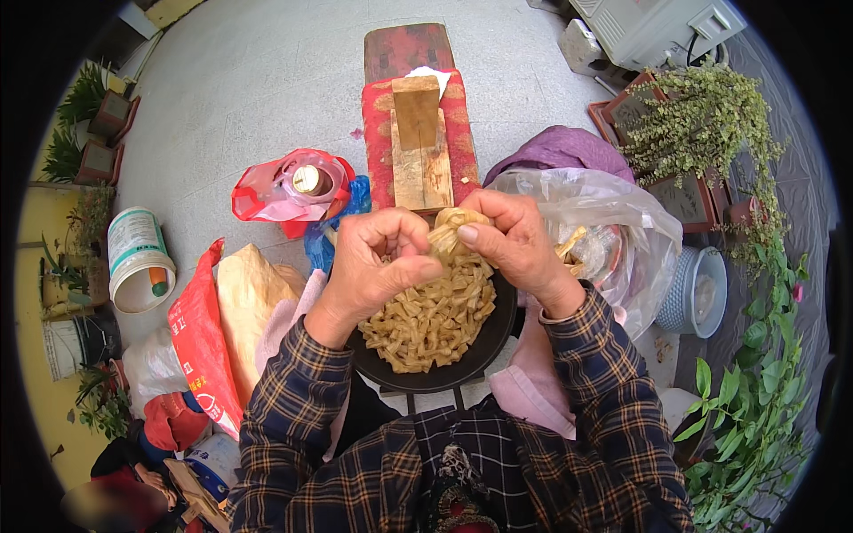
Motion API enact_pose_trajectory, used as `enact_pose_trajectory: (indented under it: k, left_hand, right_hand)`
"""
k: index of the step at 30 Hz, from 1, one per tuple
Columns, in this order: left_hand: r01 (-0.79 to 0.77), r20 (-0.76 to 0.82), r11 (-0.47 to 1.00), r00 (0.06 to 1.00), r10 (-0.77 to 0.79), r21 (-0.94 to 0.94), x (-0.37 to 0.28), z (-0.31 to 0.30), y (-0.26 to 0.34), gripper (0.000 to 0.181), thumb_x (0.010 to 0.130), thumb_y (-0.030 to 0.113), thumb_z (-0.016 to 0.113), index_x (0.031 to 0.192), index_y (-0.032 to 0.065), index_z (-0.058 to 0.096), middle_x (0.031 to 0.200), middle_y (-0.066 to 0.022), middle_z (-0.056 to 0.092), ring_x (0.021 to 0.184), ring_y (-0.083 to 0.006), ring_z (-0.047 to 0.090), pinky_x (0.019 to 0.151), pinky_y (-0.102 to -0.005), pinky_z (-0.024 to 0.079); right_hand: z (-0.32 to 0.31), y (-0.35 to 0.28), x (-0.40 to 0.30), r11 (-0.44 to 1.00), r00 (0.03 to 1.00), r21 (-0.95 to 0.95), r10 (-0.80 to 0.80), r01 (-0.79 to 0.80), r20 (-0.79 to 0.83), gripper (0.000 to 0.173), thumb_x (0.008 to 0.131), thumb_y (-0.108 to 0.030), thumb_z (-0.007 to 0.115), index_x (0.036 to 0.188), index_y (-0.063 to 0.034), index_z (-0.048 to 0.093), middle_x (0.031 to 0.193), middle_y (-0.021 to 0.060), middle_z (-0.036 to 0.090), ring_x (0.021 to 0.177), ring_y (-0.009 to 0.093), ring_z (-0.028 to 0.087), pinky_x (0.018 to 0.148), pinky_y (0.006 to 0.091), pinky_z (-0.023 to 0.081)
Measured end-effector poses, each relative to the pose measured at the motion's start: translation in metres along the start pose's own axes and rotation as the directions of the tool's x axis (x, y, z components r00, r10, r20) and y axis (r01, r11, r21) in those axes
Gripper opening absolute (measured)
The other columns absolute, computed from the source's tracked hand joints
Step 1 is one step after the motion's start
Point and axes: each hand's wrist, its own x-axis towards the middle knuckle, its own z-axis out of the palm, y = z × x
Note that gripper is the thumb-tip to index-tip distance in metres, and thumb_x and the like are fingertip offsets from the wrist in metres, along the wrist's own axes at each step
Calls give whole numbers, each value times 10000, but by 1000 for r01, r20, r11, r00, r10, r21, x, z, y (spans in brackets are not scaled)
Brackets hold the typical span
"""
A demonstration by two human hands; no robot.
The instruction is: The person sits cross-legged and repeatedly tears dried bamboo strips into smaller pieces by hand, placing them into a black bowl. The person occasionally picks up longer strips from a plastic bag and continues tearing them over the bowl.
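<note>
My right hand (516,243) pinches a bundle of yellowish fibrous strip (460,223), looped or knotted at its top, between thumb and fingers. Close to the bundle's left side is my left hand (380,266), thumb and curled forefinger near it; whether they grip its edge is unclear. Below both hands, a round dark pan (503,333) holds a heap of short, similar-looking yellowish pieces (426,323). Just beyond the pan stands a wooden block device (423,176), an upright board on a flat base, on a bench with a red patterned cloth (380,146).
Right of the pan lies a clear plastic bag (593,193) with strips inside, near a blue basket (690,293) and potted plants (700,126). Leftward are a red bag with a jar (293,190), a red printed sack (206,340) and a tipped white bucket (140,260). Another person (133,480) sits lower left.
</note>
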Motion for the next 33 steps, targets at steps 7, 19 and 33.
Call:
enact_pose_trajectory:
  k: [7,19,33]
  left_hand:
    - [7,-25,958,1000,1,288,1,14,-1,277,799,203,703,616,45,567,510,32,487,453,-23,409,407,-193,317]
    - [261,290,866,946,-142,-426,-7,-18,11,400,902,277,534,579,45,488,460,-2,426,364,-95,388,365,-221,289]
    - [26,329,722,878,-347,691,9,-24,19,198,867,272,566,916,80,572,756,-175,568,736,-377,573,594,-416,435]
  right_hand:
    - [3,6,3,979,993,-176,-91,103,74,220,875,-195,564,772,-1,565,624,31,507,592,93,450,526,277,384]
    - [-17,-16,-8,993,1000,-115,-30,30,7,140,813,-114,640,749,7,611,636,-1,560,585,53,485,523,227,394]
    - [-6,6,3,856,986,-490,-148,167,78,127,807,-84,625,738,14,584,587,66,521,530,129,467,503,273,384]
